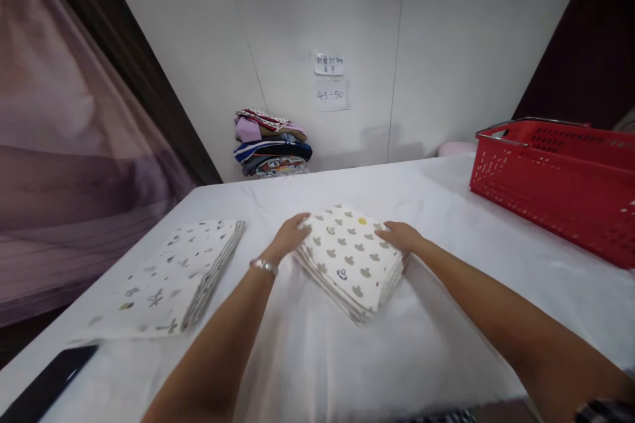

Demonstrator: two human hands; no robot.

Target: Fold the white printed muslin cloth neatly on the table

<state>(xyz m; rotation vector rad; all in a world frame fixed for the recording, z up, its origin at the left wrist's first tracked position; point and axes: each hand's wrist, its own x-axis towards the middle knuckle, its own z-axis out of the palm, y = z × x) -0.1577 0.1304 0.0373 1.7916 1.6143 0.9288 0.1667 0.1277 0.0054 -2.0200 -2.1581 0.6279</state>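
We stand at a wide counter [446,211] draped in white cloth, which fills most of the scene from near to far. At its far right sits a red basket [560,192] with a metal rim, well apart from our hands. On the left lies a flat folded cloth with a leaf print [169,277], and past the far edge, against the wall, a stack of folded clothes [272,143] in mixed colours. Two paper notes [329,79] hang on the wall above it. A dark flat object [47,383] lies at the near left corner; we cannot tell what it is.

In the middle rests the folded heart-print cloth [350,258], a thick square pile. Our left hand [290,234] presses on its left edge, fingers curled loosely over the corner, the grip narrow but not closed around it. Our right hand [399,236] lies on the right edge, fingers flat and extended on the fabric. A bracelet [264,266] circles the left wrist.
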